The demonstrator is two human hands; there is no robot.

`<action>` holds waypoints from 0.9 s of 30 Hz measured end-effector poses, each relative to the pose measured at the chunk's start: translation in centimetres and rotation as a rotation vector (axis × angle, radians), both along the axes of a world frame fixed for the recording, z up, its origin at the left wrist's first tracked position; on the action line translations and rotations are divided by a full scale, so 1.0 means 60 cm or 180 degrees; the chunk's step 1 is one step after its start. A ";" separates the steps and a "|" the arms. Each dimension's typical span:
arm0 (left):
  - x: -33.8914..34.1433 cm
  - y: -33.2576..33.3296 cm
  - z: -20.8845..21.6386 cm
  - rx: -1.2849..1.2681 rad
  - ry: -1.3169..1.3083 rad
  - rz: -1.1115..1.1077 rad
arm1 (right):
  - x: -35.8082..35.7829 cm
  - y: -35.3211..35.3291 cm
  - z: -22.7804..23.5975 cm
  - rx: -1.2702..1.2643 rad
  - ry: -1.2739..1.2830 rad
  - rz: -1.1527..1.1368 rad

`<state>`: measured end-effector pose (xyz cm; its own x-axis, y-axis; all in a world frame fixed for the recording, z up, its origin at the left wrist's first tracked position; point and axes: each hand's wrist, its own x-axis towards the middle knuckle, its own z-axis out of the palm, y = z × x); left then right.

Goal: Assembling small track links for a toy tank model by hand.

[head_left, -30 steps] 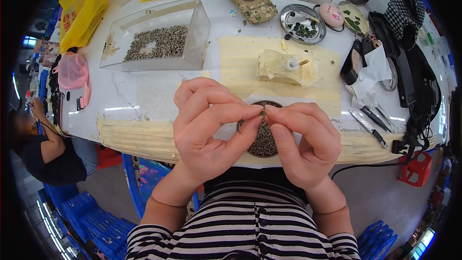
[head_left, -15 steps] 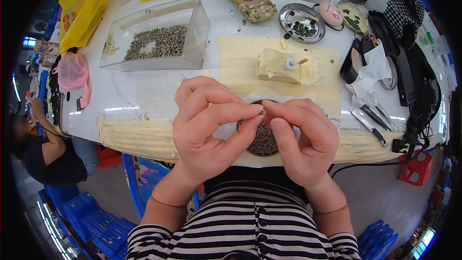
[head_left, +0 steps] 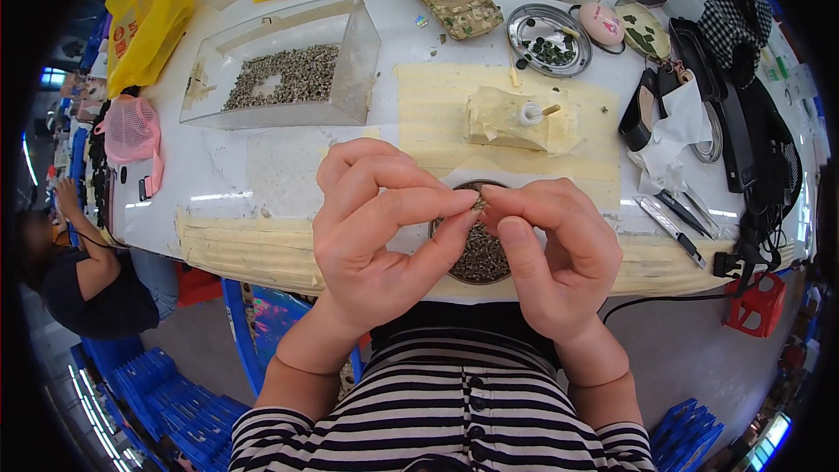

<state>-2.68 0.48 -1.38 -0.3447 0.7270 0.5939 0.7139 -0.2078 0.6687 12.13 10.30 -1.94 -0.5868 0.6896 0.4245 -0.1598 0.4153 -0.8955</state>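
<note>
My left hand (head_left: 371, 232) pinches a tiny grey-brown piece (head_left: 478, 204) between thumb and index fingertip. From the other side, the index fingertip of my right hand (head_left: 559, 249) reaches that piece; its thumb stands apart, lower down, and the other fingers are curled. What the piece is exactly is too small to tell. Below both hands sits a round dish (head_left: 480, 283) filled with many similar small pieces (head_left: 481, 255), partly hidden by my fingers.
Beyond my hands, a taped block (head_left: 507, 122) holds a small white cup with a stick. A clear box (head_left: 357, 96) of small pieces stands left. Further back lie a camouflage toy hull (head_left: 472, 17) and a metal plate (head_left: 524, 19). A cutter knife (head_left: 669, 229) lies right; a person (head_left: 96, 288) sits left.
My right thumb has shifted slightly right and away from its index finger. The left hand keeps its pinch, almost unmoved.
</note>
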 end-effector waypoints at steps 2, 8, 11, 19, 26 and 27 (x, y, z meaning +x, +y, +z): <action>0.000 0.001 0.000 0.0048 0.0025 0.0031 | 0.001 0.000 0.001 0.0033 -0.0018 0.0009; -0.003 0.004 -0.004 0.0138 0.0073 0.0097 | -0.002 0.000 0.006 0.0285 -0.0117 -0.0008; -0.002 0.004 -0.003 0.0139 0.0065 0.0104 | 0.000 0.000 0.004 0.0256 -0.0073 -0.0044; -0.002 0.005 -0.002 0.0140 0.0059 0.0102 | 0.000 -0.002 0.004 0.0198 -0.0036 -0.0036; -0.003 0.003 -0.002 0.0146 0.0063 0.0093 | -0.002 -0.002 0.005 0.0244 -0.0125 -0.0030; -0.002 0.003 -0.001 0.0150 0.0056 0.0088 | -0.002 -0.002 0.005 0.0239 -0.0119 -0.0023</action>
